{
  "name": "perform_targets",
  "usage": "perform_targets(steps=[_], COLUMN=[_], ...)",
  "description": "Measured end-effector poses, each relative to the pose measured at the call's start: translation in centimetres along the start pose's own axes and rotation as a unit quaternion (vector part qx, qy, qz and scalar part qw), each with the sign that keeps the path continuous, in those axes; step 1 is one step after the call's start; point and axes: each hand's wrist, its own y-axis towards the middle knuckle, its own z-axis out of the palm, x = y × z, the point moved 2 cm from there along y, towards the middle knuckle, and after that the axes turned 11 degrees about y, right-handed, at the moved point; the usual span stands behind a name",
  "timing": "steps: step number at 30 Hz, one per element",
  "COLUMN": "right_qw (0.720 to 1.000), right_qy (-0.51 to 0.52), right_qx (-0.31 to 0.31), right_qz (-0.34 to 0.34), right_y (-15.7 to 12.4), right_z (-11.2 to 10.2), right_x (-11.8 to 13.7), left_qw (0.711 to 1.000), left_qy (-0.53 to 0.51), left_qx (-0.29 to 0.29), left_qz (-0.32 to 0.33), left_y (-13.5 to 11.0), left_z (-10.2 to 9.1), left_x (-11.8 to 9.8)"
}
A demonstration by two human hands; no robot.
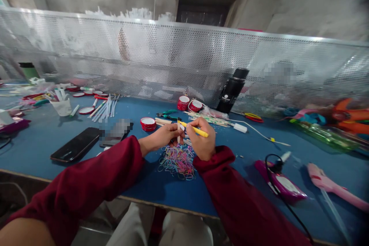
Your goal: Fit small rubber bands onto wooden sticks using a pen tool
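Note:
Near the middle of the table, my left hand (166, 136) is closed, pinching a short pale flat stick (178, 132) held upright. My right hand (204, 138) is closed around a yellow pen (199, 130), its tip at the upper part of the stick. Whether the tip touches the stick I cannot tell. Below both hands lies a loose heap of colourful rubber bands (180, 161). Close by my left hand are a red-sided round tin (148, 123) with a white top and several wooden sticks (163, 121).
Phones (77, 144) lie at left, near white glue sticks (106, 108) and a white cup (61, 106) of pens. Behind stand green-handled pliers (168, 114) and a black bottle (232, 91) before a perforated metal screen (184, 54). A purple power strip (281, 184) and pink glue gun (331, 186) lie right.

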Motion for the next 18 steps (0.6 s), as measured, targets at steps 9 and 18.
perform_targets(steps=[9,18], right_qw=[1.0,1.0], right_qy=[0.003,0.002], right_qx=[-0.001,-0.001], right_qz=[-0.003,-0.003], right_y=[-0.05,-0.08], right_z=[0.01,0.01], right_x=[-0.1,-0.09], left_qw=[1.0,1.0], left_qy=[0.006,0.016], left_qx=[0.007,0.006], left_qz=[0.011,0.013], left_y=[0.12,0.12], left_z=[-0.06,-0.1], left_x=[0.32,0.41])
